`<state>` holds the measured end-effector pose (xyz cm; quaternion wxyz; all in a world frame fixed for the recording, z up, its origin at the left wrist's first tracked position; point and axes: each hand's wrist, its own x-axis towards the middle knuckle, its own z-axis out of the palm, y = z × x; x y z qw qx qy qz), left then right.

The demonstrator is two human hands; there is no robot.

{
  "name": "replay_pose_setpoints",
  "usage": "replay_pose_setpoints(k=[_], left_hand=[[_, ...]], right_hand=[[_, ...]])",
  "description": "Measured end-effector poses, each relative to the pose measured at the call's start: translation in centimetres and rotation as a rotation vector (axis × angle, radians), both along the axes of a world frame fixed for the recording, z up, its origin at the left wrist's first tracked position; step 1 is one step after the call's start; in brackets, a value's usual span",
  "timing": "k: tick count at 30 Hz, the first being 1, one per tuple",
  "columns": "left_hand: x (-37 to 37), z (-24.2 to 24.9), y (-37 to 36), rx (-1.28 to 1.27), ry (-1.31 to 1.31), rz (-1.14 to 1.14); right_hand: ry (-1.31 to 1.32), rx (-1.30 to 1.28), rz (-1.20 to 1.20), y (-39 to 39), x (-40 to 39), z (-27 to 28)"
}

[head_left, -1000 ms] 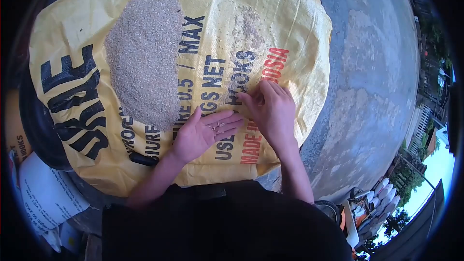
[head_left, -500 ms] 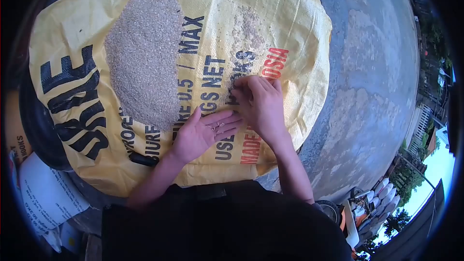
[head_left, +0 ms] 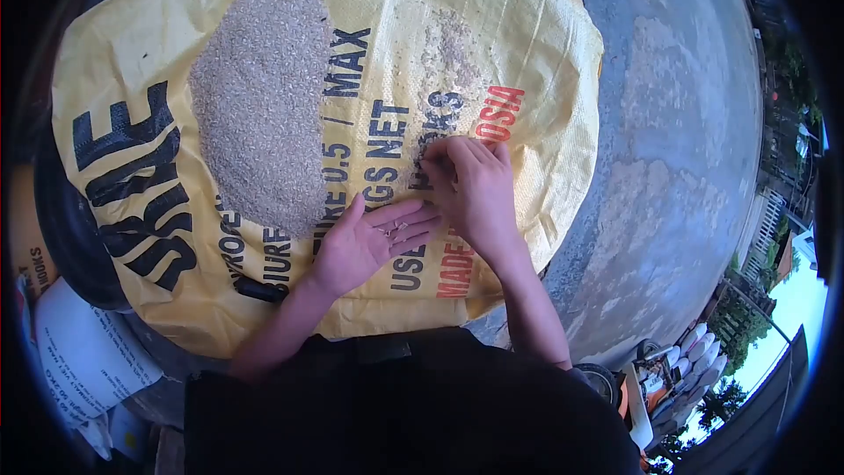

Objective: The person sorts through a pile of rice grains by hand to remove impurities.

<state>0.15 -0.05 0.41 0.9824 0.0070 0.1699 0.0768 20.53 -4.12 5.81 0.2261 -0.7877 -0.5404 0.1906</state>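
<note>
My left hand (head_left: pixel 352 253) lies palm up, with its fingers stretched out flat, low over a yellow woven sack (head_left: pixel 549 158). A few small pale bits (head_left: pixel 397 230) rest on its fingers. Just to the right, my right hand (head_left: pixel 483 202) is bent down toward the sack with thumb and fingers pinched together; whatever is between the fingertips is too small to make out. A large heap of pale grain (head_left: pixel 264 105) spreads over the sack on the left. Beyond my right hand is a thin scatter of grain (head_left: pixel 454 53).
A dark rounded rim (head_left: pixel 75 229) shows under the sack's left side. White printed bags (head_left: pixel 92 356) stand at the lower left. Worn concrete floor (head_left: pixel 668 141) stretches to the right. A motorbike (head_left: pixel 615 387) and several stacked sacks (head_left: pixel 701 354) are at the lower right.
</note>
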Motion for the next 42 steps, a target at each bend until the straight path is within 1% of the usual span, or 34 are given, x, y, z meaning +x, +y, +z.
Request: replay_pose_setpoints(k=[17, 20, 23, 25, 29, 31, 35, 37, 42], left_hand=[[-0.1, -0.2, -0.1, -0.023, -0.011, 0.018], [-0.1, -0.3, -0.2, -0.032, -0.005, 0.018], [-0.1, -0.3, -0.2, -0.019, -0.029, 0.026], [-0.1, -0.3, -0.1, -0.020, -0.021, 0.015], [0.0, -0.2, -0.1, 0.000, -0.025, 0.011], [0.1, -0.1, -0.1, 0.020, 0.027, -0.001], [0.0, 0.1, 0.0, 0.043, 0.043, -0.007], [0.0, -0.1, 0.1, 0.023, -0.019, 0.002], [-0.1, -0.2, 0.0, 0.015, -0.013, 0.008]], right_hand=[[0.095, 0.025, -0.061, -1.1, 0.2, 0.4], [0.150, -0.039, -0.102, -1.3, 0.2, 0.7], [0.123, -0.041, -0.104, -1.5, 0.2, 0.5], [0.062, -0.037, -0.043, -1.2, 0.0, 0.7], [0.055, -0.008, -0.021, -0.7, -0.3, 0.3], [0.002, -0.010, -0.012, -0.6, -0.4, -0.1], [-0.042, 0.000, 0.023, -0.5, -0.3, -0.3], [-0.061, 0.038, 0.023, -0.6, -0.3, -0.6], [-0.079, 0.052, 0.024, -0.9, -0.4, -1.0]])
